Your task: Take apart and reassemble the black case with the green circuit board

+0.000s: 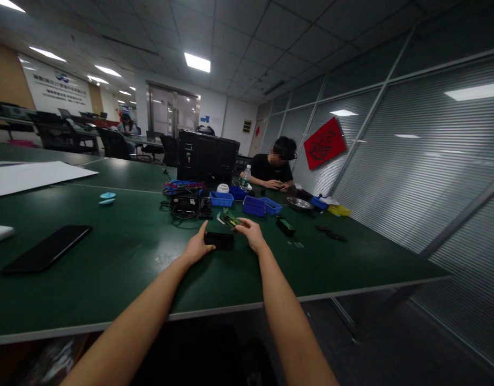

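Observation:
My left hand [196, 246] grips the left end of a black rectangular case [221, 242] on the green table, thumb and fingers at its edge. Between the fingers of my right hand [251, 234] is a green circuit board [230, 218], held tilted just above and behind the case. A pale strip, perhaps a ribbon cable, hangs at the board's left side. Right of my right hand stands a black box with a green top [286, 225]. Small clear pieces [298, 244] lie in front of that box.
Blue bins [222, 199], a dark adapter with cables [184, 206] and a monitor [208, 158] stand behind my hands. A metal bowl [299, 203] sits right. Leftward lie a black tablet-like slab [48, 249] and a light-blue item [107, 199]. Another person [274, 165] sits across the table.

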A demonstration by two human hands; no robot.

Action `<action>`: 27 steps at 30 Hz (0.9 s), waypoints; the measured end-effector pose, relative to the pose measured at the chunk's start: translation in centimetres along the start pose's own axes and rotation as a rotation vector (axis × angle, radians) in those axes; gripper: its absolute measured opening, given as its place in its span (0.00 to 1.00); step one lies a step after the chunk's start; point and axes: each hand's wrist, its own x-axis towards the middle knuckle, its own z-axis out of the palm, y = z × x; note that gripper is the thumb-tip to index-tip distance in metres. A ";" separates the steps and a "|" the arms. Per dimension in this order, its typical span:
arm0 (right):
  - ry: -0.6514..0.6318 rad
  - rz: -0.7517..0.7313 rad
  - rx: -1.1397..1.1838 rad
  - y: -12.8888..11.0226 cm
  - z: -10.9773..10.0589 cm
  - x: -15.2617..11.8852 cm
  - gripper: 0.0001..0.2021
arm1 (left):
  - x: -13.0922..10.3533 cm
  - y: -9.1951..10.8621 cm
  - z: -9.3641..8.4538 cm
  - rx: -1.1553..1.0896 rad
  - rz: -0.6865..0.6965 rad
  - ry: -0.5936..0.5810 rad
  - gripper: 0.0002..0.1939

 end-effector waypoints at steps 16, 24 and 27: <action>-0.214 -0.046 -0.218 -1.2 1.1 -1.1 0.22 | 0.2 -0.2 0.2 0.050 -0.016 0.009 0.50; -0.219 -0.036 -0.217 -1.4 1.1 -1.2 0.23 | 0.0 0.0 0.1 0.076 -0.027 0.016 0.49; -0.180 -0.014 -0.200 -0.8 0.9 -0.9 0.22 | 0.0 0.0 0.1 0.059 -0.037 0.005 0.49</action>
